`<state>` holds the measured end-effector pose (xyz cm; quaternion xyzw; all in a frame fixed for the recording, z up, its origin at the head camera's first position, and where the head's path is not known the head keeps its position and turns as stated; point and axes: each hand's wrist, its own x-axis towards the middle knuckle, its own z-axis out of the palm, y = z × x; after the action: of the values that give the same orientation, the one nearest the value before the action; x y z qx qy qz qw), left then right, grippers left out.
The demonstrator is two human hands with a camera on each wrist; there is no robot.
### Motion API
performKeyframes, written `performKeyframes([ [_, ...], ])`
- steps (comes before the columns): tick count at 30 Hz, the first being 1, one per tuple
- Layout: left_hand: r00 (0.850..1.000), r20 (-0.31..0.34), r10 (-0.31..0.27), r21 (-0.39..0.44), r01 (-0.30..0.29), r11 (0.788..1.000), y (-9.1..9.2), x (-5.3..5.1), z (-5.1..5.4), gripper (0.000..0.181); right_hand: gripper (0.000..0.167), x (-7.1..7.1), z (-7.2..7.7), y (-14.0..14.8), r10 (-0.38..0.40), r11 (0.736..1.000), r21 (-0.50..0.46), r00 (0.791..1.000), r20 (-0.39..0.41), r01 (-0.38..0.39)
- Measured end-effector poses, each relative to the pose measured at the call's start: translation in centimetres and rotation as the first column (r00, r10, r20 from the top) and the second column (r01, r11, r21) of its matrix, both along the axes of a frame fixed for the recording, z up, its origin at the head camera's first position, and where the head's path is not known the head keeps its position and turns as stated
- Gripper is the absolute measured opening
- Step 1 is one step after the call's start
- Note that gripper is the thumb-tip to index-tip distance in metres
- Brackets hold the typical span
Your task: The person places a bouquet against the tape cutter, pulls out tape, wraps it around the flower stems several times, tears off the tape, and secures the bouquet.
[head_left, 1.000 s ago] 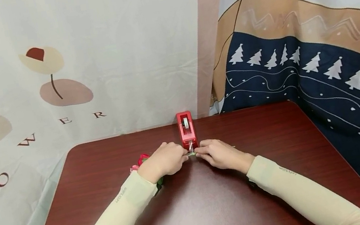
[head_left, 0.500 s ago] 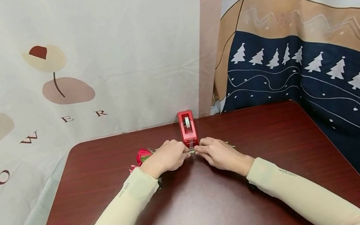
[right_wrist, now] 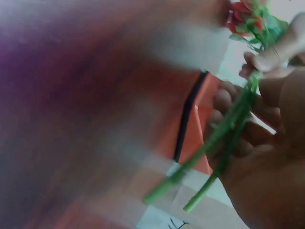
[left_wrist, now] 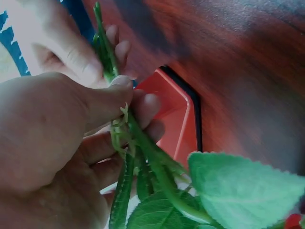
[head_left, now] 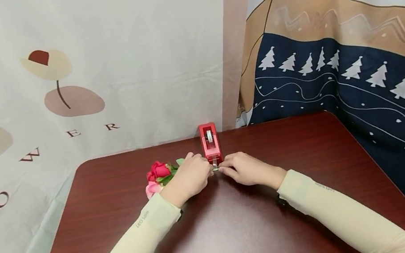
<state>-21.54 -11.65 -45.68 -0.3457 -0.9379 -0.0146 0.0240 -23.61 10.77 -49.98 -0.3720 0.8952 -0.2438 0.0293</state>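
Note:
Green flower stems (left_wrist: pixel 159 174) run through both hands in the left wrist view, with leaves (left_wrist: pixel 248 191) at the lower right. My left hand (head_left: pixel 191 177) pinches the bundle between thumb and fingers, on the side of the red roses (head_left: pixel 158 170) and a pink bloom (head_left: pixel 152 188). Close beside it, my right hand (head_left: pixel 248 169) pinches the stems; their cut ends (right_wrist: pixel 190 205) stick out past it in the right wrist view. Just behind both hands stands a red tape dispenser (head_left: pixel 211 145), with clear tape at its front near the fingertips.
The dark red-brown table (head_left: pixel 216 250) reaches back to a pale curtain (head_left: pixel 150 63) printed with flowers. A navy curtain (head_left: pixel 379 113) with white trees hangs at the right.
The roses have come further into view beyond my left wrist as the bundle turned. Stem ends seen earlier right of my right hand are hidden in the head view now.

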Motion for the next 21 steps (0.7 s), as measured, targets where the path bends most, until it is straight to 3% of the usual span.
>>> performKeyframes([
  [3, 0.997, -0.076, -0.022, -0.003, 0.022, 1.000, 0.1, 0.2, -0.2, 0.014, 0.026, -0.8, 0.6, 0.2, -0.012, 1.000, -0.010, 0.993, 0.121, 0.013],
  [7, 0.991, -0.130, -0.033, -0.033, 0.029, 0.999, 0.2, 0.4, -0.5, 0.014, 0.030, -1.6, 1.2, 0.5, -0.010, 1.000, -0.009, 0.955, 0.295, 0.013],
  [11, 0.983, -0.181, -0.039, -0.068, 0.027, 0.997, 0.1, 0.6, -0.6, 0.013, 0.034, -2.0, 1.5, 0.4, 0.031, 0.999, -0.040, 0.887, 0.460, -0.014],
  [13, 0.974, -0.221, -0.047, -0.076, 0.031, 0.997, 0.1, 0.6, -0.6, 0.011, 0.038, -2.2, 1.4, 0.4, 0.047, 0.998, -0.063, 0.842, 0.537, -0.015],
  [15, 0.965, -0.257, -0.058, -0.074, 0.040, 0.996, 0.1, 0.6, -0.7, 0.010, 0.040, -2.5, 1.2, 0.5, 0.053, 0.997, -0.073, 0.810, 0.584, -0.013],
  [18, 0.954, -0.292, -0.065, -0.068, 0.047, 0.997, 0.0, 0.7, -0.9, 0.010, 0.039, -2.8, 1.1, 0.6, 0.053, 0.998, -0.064, 0.800, 0.598, -0.018],
  [21, 0.953, -0.297, -0.061, -0.063, 0.044, 0.997, -0.1, 0.8, -1.0, 0.010, 0.035, -2.9, 1.2, 0.7, 0.045, 0.998, -0.052, 0.815, 0.578, -0.018],
])
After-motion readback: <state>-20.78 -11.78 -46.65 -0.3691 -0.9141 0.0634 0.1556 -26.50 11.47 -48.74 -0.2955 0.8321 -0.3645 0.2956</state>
